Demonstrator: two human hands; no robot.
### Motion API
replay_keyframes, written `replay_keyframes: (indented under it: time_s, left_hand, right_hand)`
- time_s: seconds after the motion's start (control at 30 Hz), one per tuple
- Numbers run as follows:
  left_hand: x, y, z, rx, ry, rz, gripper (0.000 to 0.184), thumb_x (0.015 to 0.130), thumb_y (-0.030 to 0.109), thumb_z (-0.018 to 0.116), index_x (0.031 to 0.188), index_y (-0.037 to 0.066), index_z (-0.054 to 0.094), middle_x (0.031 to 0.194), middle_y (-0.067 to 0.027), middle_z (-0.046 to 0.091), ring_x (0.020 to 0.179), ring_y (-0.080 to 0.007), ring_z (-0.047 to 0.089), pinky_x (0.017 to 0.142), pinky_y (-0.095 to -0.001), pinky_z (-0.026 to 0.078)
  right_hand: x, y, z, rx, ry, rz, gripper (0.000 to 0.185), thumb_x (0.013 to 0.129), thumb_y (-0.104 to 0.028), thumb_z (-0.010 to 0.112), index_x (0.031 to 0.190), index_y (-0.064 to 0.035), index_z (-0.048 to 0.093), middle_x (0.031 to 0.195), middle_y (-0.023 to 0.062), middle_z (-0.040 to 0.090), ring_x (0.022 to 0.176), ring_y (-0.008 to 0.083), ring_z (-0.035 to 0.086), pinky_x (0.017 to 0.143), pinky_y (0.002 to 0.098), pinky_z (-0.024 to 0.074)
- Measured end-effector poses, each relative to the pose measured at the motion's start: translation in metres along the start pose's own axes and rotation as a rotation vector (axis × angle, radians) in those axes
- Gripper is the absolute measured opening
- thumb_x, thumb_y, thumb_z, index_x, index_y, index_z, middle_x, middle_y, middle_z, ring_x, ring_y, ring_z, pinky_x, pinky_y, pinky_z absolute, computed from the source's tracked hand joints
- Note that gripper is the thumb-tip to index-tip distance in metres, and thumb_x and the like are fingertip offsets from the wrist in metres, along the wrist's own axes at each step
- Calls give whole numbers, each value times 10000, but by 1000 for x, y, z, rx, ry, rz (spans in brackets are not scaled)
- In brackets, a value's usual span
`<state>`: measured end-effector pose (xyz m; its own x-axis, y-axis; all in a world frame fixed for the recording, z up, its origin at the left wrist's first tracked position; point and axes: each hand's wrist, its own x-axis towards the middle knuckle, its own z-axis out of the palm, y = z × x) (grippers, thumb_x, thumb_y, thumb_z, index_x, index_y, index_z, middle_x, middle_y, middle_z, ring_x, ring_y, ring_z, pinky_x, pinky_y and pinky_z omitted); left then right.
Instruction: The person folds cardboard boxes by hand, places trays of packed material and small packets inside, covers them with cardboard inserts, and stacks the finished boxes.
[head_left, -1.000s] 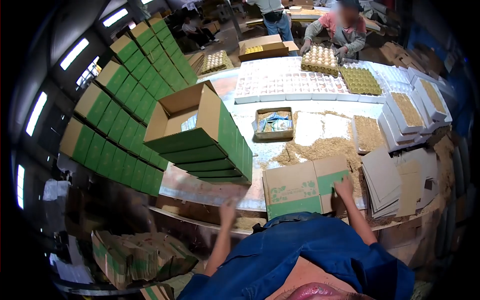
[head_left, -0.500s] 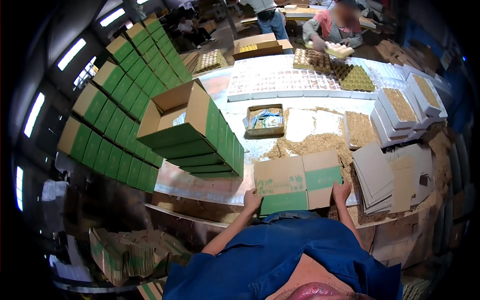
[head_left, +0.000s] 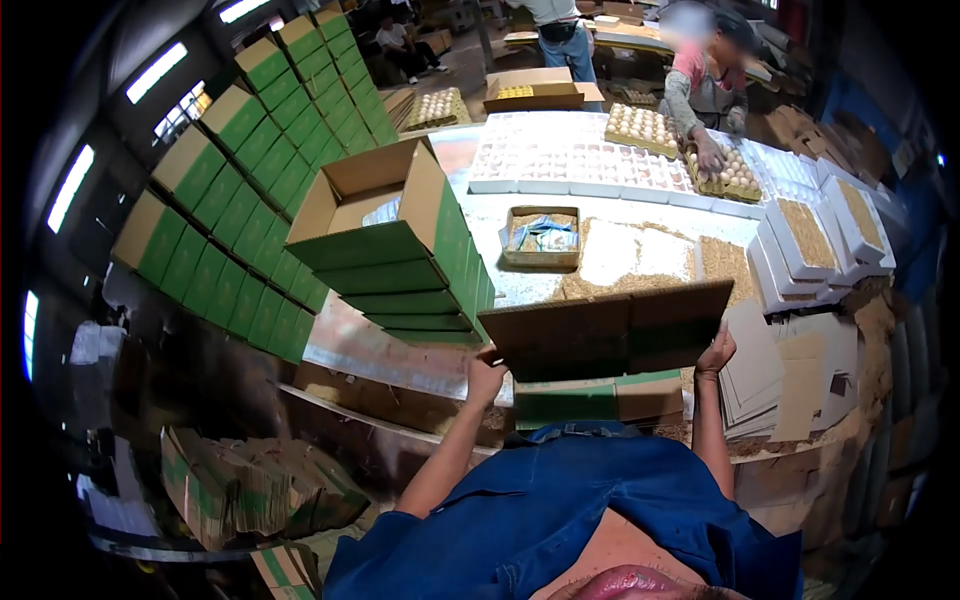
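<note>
A flattened cardboard box (head_left: 610,328) is raised in front of me, tilted so that its shaded face is towards me. My left hand (head_left: 487,376) grips its lower left corner with fingers closed. At the right edge, my right hand (head_left: 716,355) is closed on the same sheet. Below it, another flattened green-and-brown box (head_left: 568,402) lies at the table edge against my shirt. To the left stands a stack of green boxes (head_left: 400,265), the top one open with something pale and bluish inside.
Beyond is a small box of blue-and-white packets (head_left: 541,240). Grey cardboard sheets (head_left: 757,375) lie right, below white foam boxes of husk-like filling (head_left: 797,240). A co-worker's hand (head_left: 708,155) touches an egg tray (head_left: 728,178). Green cartons (head_left: 225,190) tower at left; folded cartons (head_left: 255,485) sit lower left.
The flattened box has risen and tipped up from lying flat, uncovering another beneath it. Both my hands moved up with it. The co-worker's egg tray has been set down on the right.
</note>
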<state>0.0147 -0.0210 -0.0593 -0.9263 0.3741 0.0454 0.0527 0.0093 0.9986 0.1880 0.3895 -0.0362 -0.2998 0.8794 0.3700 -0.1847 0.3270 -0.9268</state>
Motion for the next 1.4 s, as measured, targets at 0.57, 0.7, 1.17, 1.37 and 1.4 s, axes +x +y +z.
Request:
replay_keyframes:
  time_s: [0.57,0.7,1.17,1.37,1.4]
  left_hand:
    - [17,88,-7,-29,-378,-314,386,942,363,608,908,-14,681,817,37,597,792,-76,507,748,-238,412]
    - [26,104,-12,184,-476,-355,407,950,375,593,941,-19,693,824,16,639,784,-81,540,739,-254,448]
    - [34,187,13,612,-541,147,616,857,167,531,1443,44,388,1138,-269,635,1023,-437,615,923,-435,479]
    - [41,173,43,861,-690,-129,904,725,121,525,1508,-26,96,1063,-380,602,974,-496,604,920,-472,468]
    - [33,184,53,825,-769,-142,891,757,131,538,1498,-62,83,1250,-384,517,1131,-476,553,1002,-432,442]
  right_hand:
    - [4,-61,17,29,-261,429,353,895,-244,707,1142,-22,588,1034,22,605,931,147,559,819,295,444]
    - [7,-60,16,129,-290,537,303,902,-233,685,1158,-110,580,997,-29,589,903,111,549,782,294,445]
    - [12,-109,19,211,-643,432,705,738,-89,509,1422,55,415,1267,134,569,1109,204,561,941,288,445]
    - [0,-63,43,-112,-631,393,646,773,-76,504,1386,109,425,1417,218,474,1288,269,465,1086,319,336]
    - [-13,-30,46,-205,-443,326,640,780,-69,504,1387,115,419,1433,225,459,1301,275,457,1091,323,334]
